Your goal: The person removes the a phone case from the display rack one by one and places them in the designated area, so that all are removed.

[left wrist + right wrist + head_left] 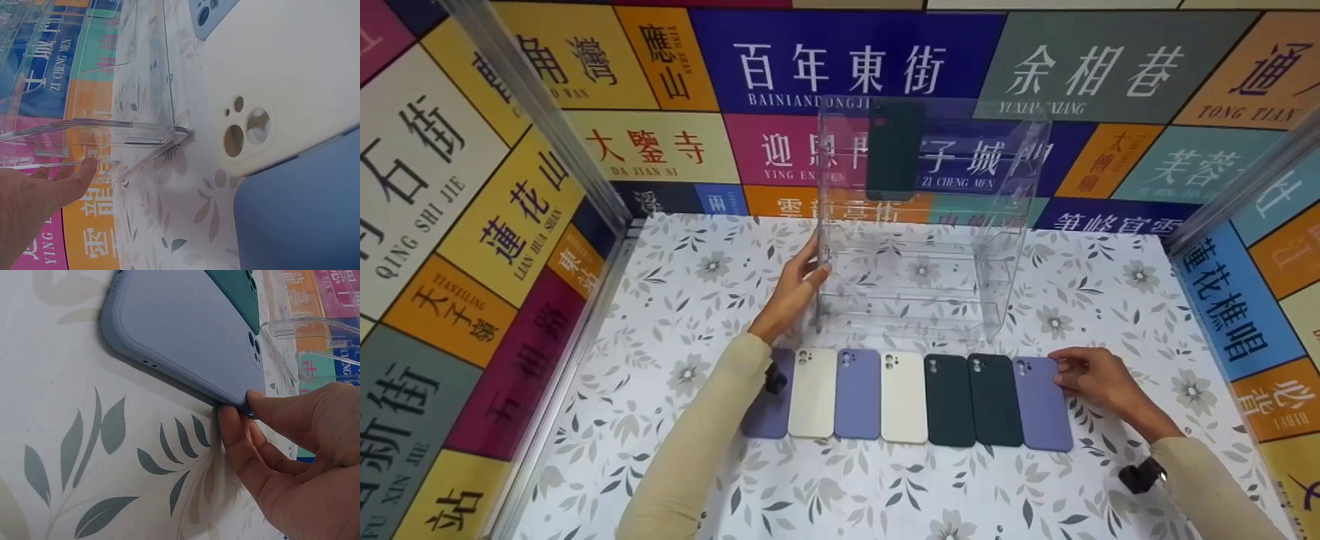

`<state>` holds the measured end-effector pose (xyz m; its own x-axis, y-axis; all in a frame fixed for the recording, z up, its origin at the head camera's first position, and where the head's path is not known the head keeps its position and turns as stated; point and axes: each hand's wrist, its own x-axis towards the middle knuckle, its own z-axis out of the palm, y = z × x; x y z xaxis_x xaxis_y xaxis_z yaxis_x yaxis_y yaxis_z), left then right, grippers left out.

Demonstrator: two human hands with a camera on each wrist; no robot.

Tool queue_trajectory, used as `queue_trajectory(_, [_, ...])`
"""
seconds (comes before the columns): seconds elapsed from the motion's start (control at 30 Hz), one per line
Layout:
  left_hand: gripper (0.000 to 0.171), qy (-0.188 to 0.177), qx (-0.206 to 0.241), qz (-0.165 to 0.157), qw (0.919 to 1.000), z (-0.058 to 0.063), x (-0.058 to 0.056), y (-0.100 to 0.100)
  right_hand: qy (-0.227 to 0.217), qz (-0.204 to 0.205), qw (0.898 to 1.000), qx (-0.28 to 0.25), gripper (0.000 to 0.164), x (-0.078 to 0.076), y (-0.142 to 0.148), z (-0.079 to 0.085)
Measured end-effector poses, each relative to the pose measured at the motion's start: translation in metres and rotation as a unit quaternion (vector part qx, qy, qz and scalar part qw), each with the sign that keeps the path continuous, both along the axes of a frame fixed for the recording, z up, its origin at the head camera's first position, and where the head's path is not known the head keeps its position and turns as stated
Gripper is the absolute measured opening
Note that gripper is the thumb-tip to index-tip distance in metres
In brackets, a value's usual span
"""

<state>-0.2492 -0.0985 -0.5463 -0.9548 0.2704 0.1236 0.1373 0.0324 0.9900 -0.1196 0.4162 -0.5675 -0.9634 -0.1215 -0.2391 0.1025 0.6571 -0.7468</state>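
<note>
My right hand [1091, 379] pinches the upper right corner of a purple phone case [1044, 405], thumb on top and fingertips under the edge. That case lies at the right end of a row with two dark green cases, two cream cases [904, 397] and two more purple ones; my left forearm partly covers the leftmost. Behind the row stands a clear plastic tiered rack [990, 292], a dark green phone case [895, 150] standing on its upper tier. My left hand [796, 285] holds the rack's left side, the thumb at its front edge in the left wrist view.
A white tablecloth [697, 442] with grey leaves and flowers lies under everything. Colourful panels with large characters [840, 60] close off the back and both sides. Metal frame posts [577, 150] stand at the corners.
</note>
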Motion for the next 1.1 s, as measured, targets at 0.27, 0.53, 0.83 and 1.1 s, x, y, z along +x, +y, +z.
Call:
queue_trajectory(0.27, [0.073,-0.005,0.0,0.007,1.0,0.001,0.001,0.0,0.021,0.006,0.999,0.025,0.04,0.002,-0.003,-0.002])
queue_trajectory(0.53, [0.073,-0.007,-0.003,0.004,1.0,0.001,0.0,-0.001,0.024,0.012,0.999,0.029,0.039,0.003,-0.007,-0.002])
queue_trajectory(0.83, [0.073,-0.013,0.001,0.003,0.9999,0.0,0.0,-0.001,0.061,0.013,0.997,0.05,0.034,-0.004,-0.005,0.008])
queue_trajectory(1.1, [0.073,-0.01,0.006,0.004,0.9999,0.0,-0.001,0.0,0.117,-0.009,0.993,0.018,0.029,-0.017,-0.003,0.035])
